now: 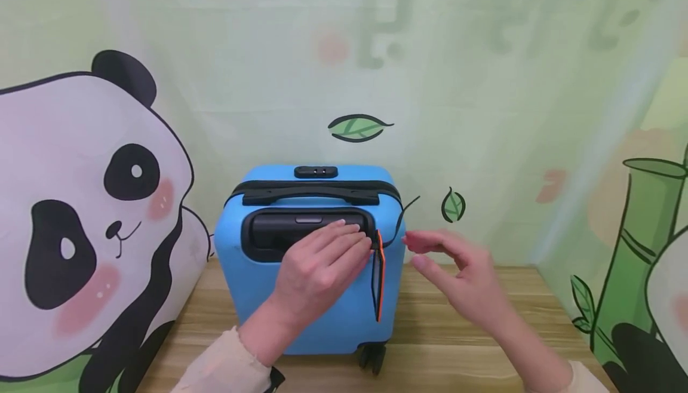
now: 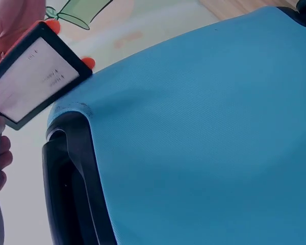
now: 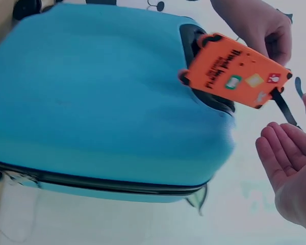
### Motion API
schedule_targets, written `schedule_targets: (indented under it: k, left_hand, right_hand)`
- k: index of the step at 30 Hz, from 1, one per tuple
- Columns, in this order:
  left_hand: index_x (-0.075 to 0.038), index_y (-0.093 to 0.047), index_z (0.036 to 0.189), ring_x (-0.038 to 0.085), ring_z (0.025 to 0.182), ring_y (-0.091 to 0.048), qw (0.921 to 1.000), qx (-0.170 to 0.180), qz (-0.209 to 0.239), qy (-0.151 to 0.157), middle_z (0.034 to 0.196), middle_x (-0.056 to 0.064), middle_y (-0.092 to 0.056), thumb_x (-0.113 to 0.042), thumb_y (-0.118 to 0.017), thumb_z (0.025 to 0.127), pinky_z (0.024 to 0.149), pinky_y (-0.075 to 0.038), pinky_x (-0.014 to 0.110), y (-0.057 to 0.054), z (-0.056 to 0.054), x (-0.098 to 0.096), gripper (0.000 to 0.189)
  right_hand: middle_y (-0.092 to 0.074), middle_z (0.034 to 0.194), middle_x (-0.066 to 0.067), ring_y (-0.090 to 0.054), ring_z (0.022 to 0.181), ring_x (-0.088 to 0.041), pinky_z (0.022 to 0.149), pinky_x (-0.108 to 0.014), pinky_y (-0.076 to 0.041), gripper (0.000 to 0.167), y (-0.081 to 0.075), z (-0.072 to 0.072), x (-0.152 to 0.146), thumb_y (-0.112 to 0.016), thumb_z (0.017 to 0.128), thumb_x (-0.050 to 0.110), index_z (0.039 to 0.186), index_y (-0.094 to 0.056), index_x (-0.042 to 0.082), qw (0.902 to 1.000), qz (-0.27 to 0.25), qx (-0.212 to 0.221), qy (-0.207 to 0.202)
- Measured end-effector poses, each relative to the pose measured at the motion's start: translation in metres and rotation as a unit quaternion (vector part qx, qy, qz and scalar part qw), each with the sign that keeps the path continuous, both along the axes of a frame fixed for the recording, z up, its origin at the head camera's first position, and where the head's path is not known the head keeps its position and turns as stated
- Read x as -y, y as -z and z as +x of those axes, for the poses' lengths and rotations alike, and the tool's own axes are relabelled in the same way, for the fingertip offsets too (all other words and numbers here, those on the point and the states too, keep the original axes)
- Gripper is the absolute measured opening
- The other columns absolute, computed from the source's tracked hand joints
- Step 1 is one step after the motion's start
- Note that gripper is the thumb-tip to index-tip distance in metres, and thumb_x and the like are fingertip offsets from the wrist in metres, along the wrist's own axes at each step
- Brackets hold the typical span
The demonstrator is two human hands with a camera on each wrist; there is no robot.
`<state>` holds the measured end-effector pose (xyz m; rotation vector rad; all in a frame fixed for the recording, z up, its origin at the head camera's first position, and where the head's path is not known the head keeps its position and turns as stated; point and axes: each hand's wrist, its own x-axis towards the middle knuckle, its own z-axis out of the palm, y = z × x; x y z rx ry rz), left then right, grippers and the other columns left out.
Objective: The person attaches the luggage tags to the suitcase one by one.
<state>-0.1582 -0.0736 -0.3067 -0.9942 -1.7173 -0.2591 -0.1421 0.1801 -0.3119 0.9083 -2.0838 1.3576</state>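
Pale green cloth (image 1: 258,76) with pandas (image 1: 70,160) hangs behind a wood-grain desk (image 1: 457,351), where a blue suitcase (image 1: 255,282) stands upright. Beside its black handle (image 1: 274,232), the left hand (image 1: 322,261) seems to have its grip clamped on an orange tag (image 3: 238,74) whose dark strap (image 3: 282,105) sticks out loose. The right hand (image 1: 473,279) hovers nearby, grip apart. Handling that strap looks like the present step; the next move calls for pinching its free end

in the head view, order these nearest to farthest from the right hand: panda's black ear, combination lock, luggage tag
1. Luggage tag, just left of the right hand
2. Combination lock, on top of the blue suitcase
3. Panda's black ear, far left on the printed backdrop
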Motion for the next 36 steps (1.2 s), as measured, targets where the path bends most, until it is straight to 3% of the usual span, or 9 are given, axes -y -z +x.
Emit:
schedule_targets:
  k: [4,8,12,15,18,24,29,36]
  left_hand:
    - [-0.006,-0.083,0.108,0.021,0.103,-0.079,0.9993,-0.027,-0.018,-0.016,0.104,0.007,-0.082,-0.016,-0.097,0.08,0.1,-0.058,0.037,-0.002,0.002,-0.002,0.034]
    - [-0.005,-0.082,0.108,0.021,0.103,-0.079,0.9976,-0.051,-0.037,-0.028,0.105,0.008,-0.082,-0.016,-0.093,0.085,0.101,-0.058,0.037,-0.004,0.003,-0.004,0.027]
    - [-0.006,-0.082,0.109,0.021,0.104,-0.079,0.9948,-0.074,-0.055,-0.044,0.107,0.008,-0.082,-0.015,-0.073,0.103,0.103,-0.057,0.037,-0.003,0.004,-0.005,0.015]
    - [-0.006,-0.082,0.108,0.021,0.103,-0.079,0.9932,-0.084,-0.06,-0.053,0.106,0.008,-0.082,-0.016,-0.057,0.112,0.103,-0.057,0.037,-0.004,0.004,-0.007,0.027]
    - [-0.006,-0.083,0.107,0.021,0.102,-0.079,0.9929,-0.088,-0.059,-0.054,0.104,0.007,-0.082,-0.014,-0.052,0.114,0.103,-0.057,0.037,-0.003,0.004,-0.008,0.032]
    - [-0.005,-0.082,0.104,0.02,0.099,-0.079,0.9952,-0.086,-0.033,-0.033,0.101,0.006,-0.082,-0.013,-0.06,0.11,0.1,-0.059,0.037,-0.001,0.003,-0.009,0.024]
    - [-0.006,-0.08,0.102,0.02,0.098,-0.079,0.9979,-0.061,-0.014,-0.019,0.099,0.005,-0.082,-0.018,-0.079,0.099,0.098,-0.06,0.037,0.001,0.003,-0.009,0.013]
    - [-0.007,-0.08,0.102,0.019,0.097,-0.077,0.9997,-0.008,0.024,0.006,0.098,0.004,-0.08,-0.025,-0.099,0.078,0.098,-0.06,0.036,0.002,0.003,-0.007,0.035]
  right_hand:
    - [-0.08,0.109,-0.002,-0.074,0.097,-0.014,0.086,-0.02,-0.06,0.032,-0.012,-0.007,0.002,-0.08,0.09,-0.005,0.119,-0.079,0.008,0.998,0.034,-0.046,0.026]
    - [-0.08,0.103,0.001,-0.074,0.093,-0.013,0.083,-0.022,-0.061,0.025,-0.019,-0.015,0.004,-0.083,0.088,-0.003,0.11,-0.081,0.009,0.9967,0.049,-0.056,0.032]
    - [-0.079,0.099,0.002,-0.074,0.088,-0.012,0.08,-0.024,-0.061,0.021,-0.023,-0.022,0.007,-0.086,0.086,-0.002,0.105,-0.081,0.008,0.9959,0.057,-0.063,0.03]
    - [-0.079,0.097,0.002,-0.074,0.086,-0.011,0.08,-0.023,-0.061,0.019,-0.024,-0.025,0.008,-0.086,0.086,-0.003,0.102,-0.081,0.007,0.9962,0.056,-0.063,0.02]
    - [-0.079,0.095,0.002,-0.074,0.085,-0.011,0.079,-0.022,-0.061,0.017,-0.024,-0.028,0.009,-0.085,0.087,-0.003,0.1,-0.08,0.007,0.9968,0.053,-0.058,0.012]
    - [-0.08,0.095,-0.001,-0.075,0.084,-0.012,0.079,-0.024,-0.062,0.014,-0.021,-0.03,0.01,-0.081,0.09,-0.005,0.096,-0.08,0.008,0.9989,0.039,-0.026,-0.007]
    - [-0.08,0.093,-0.006,-0.074,0.082,-0.012,0.077,-0.025,-0.062,0.011,-0.018,-0.031,0.009,-0.081,0.091,-0.005,0.091,-0.078,0.006,0.9994,0.015,0.027,-0.017]
    - [-0.079,0.085,-0.009,-0.077,0.075,-0.015,0.069,-0.027,-0.063,0.006,-0.014,-0.031,0.01,-0.079,0.093,-0.004,0.093,-0.078,0.002,0.9956,-0.015,0.087,-0.032]
